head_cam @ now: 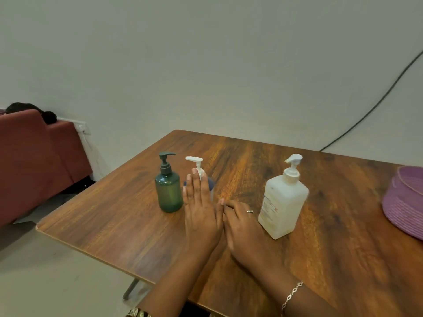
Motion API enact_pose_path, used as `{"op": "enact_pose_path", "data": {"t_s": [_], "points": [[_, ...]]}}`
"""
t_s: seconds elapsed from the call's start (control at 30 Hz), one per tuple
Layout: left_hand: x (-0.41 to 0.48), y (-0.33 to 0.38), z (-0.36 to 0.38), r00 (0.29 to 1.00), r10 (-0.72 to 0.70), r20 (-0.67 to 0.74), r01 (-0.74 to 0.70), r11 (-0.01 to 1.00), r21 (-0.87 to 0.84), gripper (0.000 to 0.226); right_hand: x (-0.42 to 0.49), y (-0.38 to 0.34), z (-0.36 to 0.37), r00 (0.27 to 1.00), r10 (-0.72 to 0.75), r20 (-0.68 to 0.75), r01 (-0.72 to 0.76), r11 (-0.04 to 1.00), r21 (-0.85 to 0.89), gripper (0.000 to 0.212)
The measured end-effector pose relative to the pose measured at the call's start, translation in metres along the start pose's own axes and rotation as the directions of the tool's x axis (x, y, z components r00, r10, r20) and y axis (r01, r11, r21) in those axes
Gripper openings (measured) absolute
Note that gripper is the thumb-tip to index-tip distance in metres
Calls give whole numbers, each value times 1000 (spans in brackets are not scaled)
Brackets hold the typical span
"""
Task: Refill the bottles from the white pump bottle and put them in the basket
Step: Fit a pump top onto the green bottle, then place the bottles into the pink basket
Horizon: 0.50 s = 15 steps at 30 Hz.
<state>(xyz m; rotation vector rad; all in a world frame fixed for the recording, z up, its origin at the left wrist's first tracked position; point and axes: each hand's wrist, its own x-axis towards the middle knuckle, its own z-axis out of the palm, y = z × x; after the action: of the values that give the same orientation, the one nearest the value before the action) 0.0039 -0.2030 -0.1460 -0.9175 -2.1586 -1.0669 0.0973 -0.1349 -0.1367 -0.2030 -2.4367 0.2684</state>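
Observation:
A green pump bottle [168,191] stands upright on the wooden table [114,227]. Right beside it is a second bottle with a white pump [196,162] and a dark blue body [211,183], mostly hidden behind my left hand [201,213]. That hand is held flat with straight fingers just in front of this bottle; contact cannot be told. My right hand [242,225] lies low over the table with fingers loosely curled, holding nothing, next to the left hand. The large white pump bottle [283,202] stands to the right of my right hand. A purple woven basket [405,202] sits at the table's right edge.
A red sofa [34,161] stands to the left beyond the table, with a person's dark hair showing above its back. A black cable [377,104] runs down the wall at the right. The table's left edge drops to a grey floor.

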Motion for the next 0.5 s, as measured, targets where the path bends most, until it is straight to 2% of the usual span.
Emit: {"op": "enact_pose_path", "data": {"t_s": [0.13,0.37,0.43,0.5], "points": [[-8,25,13,994,46,101,-33,991,-127,62,-16,18,-23,998,24,-61,-28,997,-67,31],[-19,74,29,971,43,235,39,942,-334,68,-46,51,-59,976,143,-163,-155,986,-61,24],[-19,85,33,962,34,272,78,916,-393,72,-51,59,-72,954,209,-217,-221,975,-35,14],[-18,94,37,949,-2,316,156,873,-463,82,-53,66,-78,907,325,-269,-325,945,44,18]]}}
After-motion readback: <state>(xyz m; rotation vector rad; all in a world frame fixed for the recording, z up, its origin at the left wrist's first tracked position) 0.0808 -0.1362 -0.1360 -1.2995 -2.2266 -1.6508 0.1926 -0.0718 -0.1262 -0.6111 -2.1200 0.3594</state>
